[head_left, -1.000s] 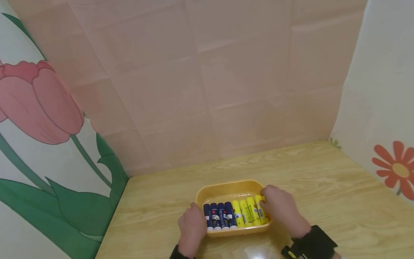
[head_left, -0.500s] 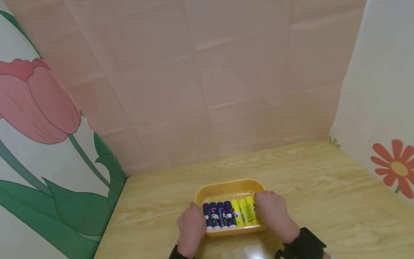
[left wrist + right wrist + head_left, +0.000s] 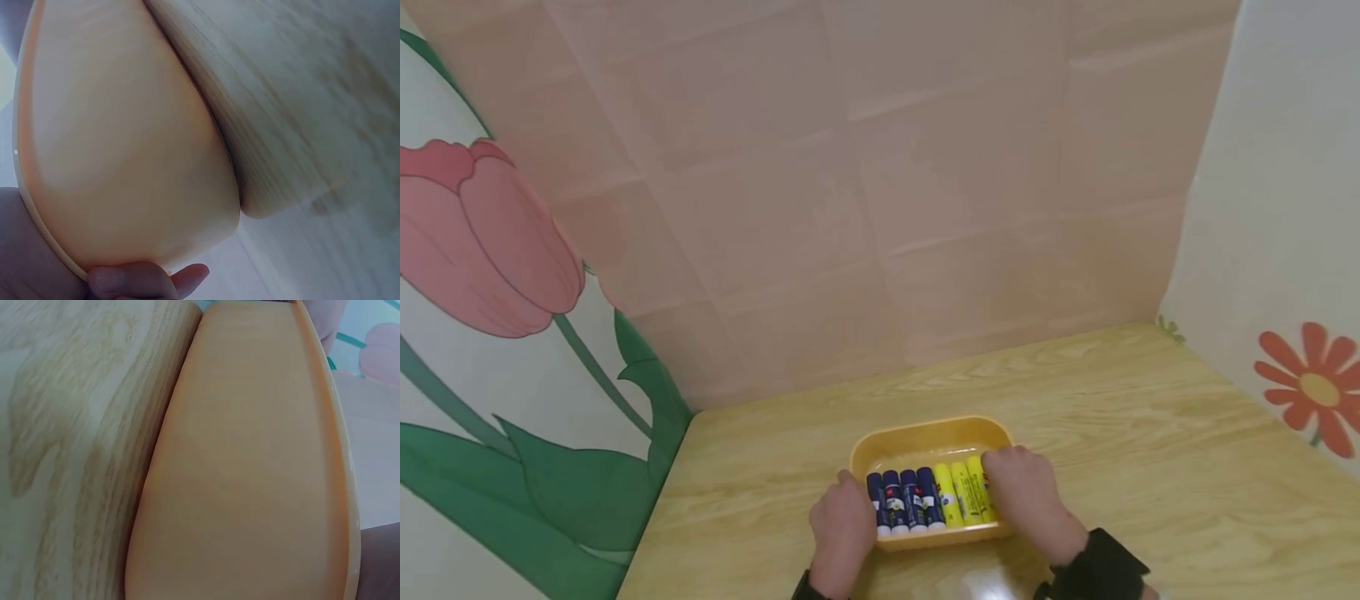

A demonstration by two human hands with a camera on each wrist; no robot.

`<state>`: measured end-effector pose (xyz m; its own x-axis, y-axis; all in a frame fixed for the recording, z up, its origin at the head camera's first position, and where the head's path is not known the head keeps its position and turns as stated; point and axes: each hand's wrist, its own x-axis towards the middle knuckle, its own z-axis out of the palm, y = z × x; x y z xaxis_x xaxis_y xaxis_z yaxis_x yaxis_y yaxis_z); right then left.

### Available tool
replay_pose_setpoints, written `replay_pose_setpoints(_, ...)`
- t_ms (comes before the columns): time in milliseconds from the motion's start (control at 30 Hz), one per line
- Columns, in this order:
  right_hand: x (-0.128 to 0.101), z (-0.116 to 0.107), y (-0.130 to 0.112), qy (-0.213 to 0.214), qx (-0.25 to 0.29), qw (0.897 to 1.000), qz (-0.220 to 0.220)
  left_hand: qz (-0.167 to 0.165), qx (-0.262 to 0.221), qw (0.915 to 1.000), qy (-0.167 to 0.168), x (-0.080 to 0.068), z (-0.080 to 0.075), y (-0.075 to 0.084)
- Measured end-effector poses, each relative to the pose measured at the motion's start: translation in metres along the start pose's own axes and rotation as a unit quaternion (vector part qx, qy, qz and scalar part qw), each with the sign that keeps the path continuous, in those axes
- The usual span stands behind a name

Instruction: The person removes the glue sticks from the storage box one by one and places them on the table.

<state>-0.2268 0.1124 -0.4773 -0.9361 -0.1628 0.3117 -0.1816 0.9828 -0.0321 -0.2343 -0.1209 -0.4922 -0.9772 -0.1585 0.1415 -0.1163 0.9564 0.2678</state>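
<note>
Yellow tubes point(image 3: 957, 495) and navy tubes point(image 3: 906, 502) are lying in a tray point(image 3: 934, 438) at lower centre. The left hand point(image 3: 844, 517) and right hand point(image 3: 1026, 496) are gripping its ends.

Small white glare on tabletop point(image 3: 988, 585)

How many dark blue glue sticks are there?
4 visible, in a row in the yellow tray: leftmost one beside the left hand, then second one, third one, and rightmost one beside the yellow glue sticks. The hand may hide another.

Pale wood-grain table point(image 3: 1150, 442); a yellow tray point(image 3: 936, 435) rests on it, apart from the far and left edges.
</note>
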Motion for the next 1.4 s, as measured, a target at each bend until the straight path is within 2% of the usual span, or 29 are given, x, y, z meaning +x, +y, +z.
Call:
replay_pose_setpoints(333, 0.002, -0.001, 0.003, -0.042, -0.022, 0.999, 0.003, -0.007, 0.007, 0.9999, -0.011, 0.0, 0.0, 0.004)
replay_pose_setpoints(600, 0.005, -0.006, 0.005, -0.081, -0.037, 0.996, 0.008, 0.014, -0.006, 0.9998, 0.014, 0.0, 0.006, 0.007)
replay_pose_setpoints(800, 0.011, -0.008, -0.003, -0.1, -0.043, 0.994, -0.001, 0.012, 0.003, 0.9997, 0.019, 0.0, 0.004, 0.004)
replay_pose_setpoints(1033, 0.017, -0.003, -0.012, -0.121, -0.081, 0.989, -0.003, 0.009, 0.001, 0.9998, 0.016, -0.001, 0.0, 0.002)
replay_pose_setpoints(1200, 0.023, -0.008, -0.011, -0.165, -0.052, 0.985, -0.003, 0.006, 0.001, 0.9999, 0.009, 0.0, -0.002, 0.002)
replay_pose_setpoints(1300, 0.026, -0.011, -0.01, -0.192, -0.017, 0.981, 0.011, 0.005, 0.003, 1.0, -0.001, -0.001, -0.001, 0.003)
replay_pose_setpoints(1400, 0.029, -0.013, -0.009, -0.213, -0.007, 0.977, 0.02, 0.005, 0.005, 0.9999, -0.007, -0.001, 0.001, 0.002)
